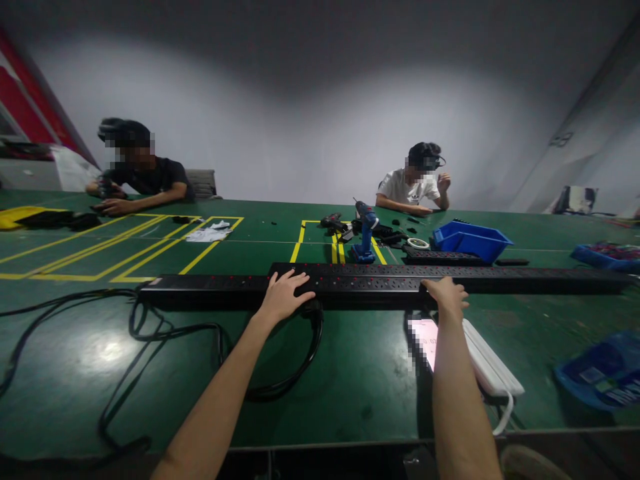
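Observation:
Two long black power strips lie side by side across the table, overlapping along part of their length. My left hand [284, 295] rests on top of the front power strip [220, 285], its fingers spread. At that strip's right end is my right hand [449, 295], thumb touching the end and fingers apart. Behind it, the rear power strip [530, 277] reaches far to the right. Both strips carry rows of sockets with small red marks. A black cable [313, 347] curves beneath my left hand, and more black cable [173, 330] lies coiled near the front strip's left end.
A blue cordless drill [366, 230] stands behind the strips, near loose black parts and a blue bin [470, 240]. A phone [424, 340] and a white power bank [490, 360] lie near my right forearm. A blue bag [603, 373] is at right. Two people sit opposite.

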Demonstrator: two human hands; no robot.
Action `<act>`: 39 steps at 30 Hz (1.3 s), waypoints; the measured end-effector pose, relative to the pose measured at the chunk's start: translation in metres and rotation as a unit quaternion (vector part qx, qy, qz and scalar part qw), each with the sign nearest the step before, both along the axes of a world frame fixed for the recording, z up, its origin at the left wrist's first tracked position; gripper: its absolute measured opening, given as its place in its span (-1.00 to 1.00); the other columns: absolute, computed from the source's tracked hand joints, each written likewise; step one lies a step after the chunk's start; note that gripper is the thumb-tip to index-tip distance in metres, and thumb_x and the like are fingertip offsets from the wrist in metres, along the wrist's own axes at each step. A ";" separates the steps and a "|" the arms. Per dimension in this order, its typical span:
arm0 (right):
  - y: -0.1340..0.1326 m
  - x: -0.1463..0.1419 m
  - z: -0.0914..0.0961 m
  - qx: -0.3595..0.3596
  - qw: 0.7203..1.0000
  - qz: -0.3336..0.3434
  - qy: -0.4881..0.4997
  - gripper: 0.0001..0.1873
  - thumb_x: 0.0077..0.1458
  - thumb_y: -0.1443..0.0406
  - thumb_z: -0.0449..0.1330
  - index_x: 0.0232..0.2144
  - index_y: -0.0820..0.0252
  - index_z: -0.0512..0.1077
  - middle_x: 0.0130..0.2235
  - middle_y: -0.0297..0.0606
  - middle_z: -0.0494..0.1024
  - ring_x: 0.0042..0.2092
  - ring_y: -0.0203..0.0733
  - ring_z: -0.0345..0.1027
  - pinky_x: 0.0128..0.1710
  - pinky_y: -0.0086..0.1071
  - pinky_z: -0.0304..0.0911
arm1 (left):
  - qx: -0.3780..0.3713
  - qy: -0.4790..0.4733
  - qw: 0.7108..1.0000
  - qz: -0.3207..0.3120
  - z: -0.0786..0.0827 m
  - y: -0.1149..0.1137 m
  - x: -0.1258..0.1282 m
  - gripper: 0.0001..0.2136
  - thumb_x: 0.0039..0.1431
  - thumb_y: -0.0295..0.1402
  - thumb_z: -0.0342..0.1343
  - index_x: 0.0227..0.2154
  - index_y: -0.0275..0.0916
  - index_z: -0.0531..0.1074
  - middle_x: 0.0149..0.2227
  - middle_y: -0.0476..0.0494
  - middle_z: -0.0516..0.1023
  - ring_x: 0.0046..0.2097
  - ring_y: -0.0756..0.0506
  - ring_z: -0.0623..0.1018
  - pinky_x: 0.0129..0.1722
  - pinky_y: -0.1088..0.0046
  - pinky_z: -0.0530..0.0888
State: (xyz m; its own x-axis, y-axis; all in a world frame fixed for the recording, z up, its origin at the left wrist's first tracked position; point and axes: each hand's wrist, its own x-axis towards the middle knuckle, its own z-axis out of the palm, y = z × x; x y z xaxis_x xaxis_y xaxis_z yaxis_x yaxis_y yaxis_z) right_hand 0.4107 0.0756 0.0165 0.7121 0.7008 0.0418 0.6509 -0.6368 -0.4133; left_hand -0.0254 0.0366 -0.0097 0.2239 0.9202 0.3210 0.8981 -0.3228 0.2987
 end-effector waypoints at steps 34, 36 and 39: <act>-0.006 -0.032 0.018 -0.050 0.998 -0.018 -0.040 -0.16 -0.09 -0.10 0.27 0.12 0.34 0.36 0.15 0.36 0.30 0.21 0.37 0.17 0.14 0.04 0.05 | -0.058 0.010 0.998 0.010 0.009 0.001 -0.033 -0.43 0.16 0.14 0.04 0.18 0.04 0.37 0.28 -0.05 0.33 0.37 -0.31 0.17 0.31 -0.22 -0.05; -0.006 -0.035 0.018 -0.050 0.998 -0.012 -0.043 -0.16 -0.08 -0.09 0.26 0.12 0.35 0.36 0.14 0.37 0.31 0.21 0.37 0.18 0.13 0.03 0.06 | -0.058 0.012 0.998 0.016 0.009 0.000 -0.035 -0.43 0.16 0.15 0.03 0.18 0.04 0.37 0.28 -0.05 0.33 0.37 -0.33 0.15 0.31 -0.24 -0.08; -0.007 -0.038 0.019 -0.053 0.997 -0.004 -0.049 -0.18 -0.06 -0.09 0.24 0.12 0.35 0.36 0.12 0.36 0.32 0.20 0.36 0.19 0.11 0.04 0.08 | -0.060 0.014 0.998 0.022 0.010 -0.001 -0.038 -0.42 0.16 0.15 0.03 0.18 0.05 0.36 0.28 -0.07 0.33 0.37 -0.36 0.14 0.30 -0.26 -0.14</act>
State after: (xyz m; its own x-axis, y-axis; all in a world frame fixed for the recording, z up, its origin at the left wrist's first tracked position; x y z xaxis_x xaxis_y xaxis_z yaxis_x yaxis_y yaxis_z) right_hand 0.3723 0.0683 0.0351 0.7137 0.6995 0.0373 0.6796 -0.6786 -0.2787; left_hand -0.0631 0.0353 0.0005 0.1907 0.9607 0.2019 0.9189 -0.2471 0.3076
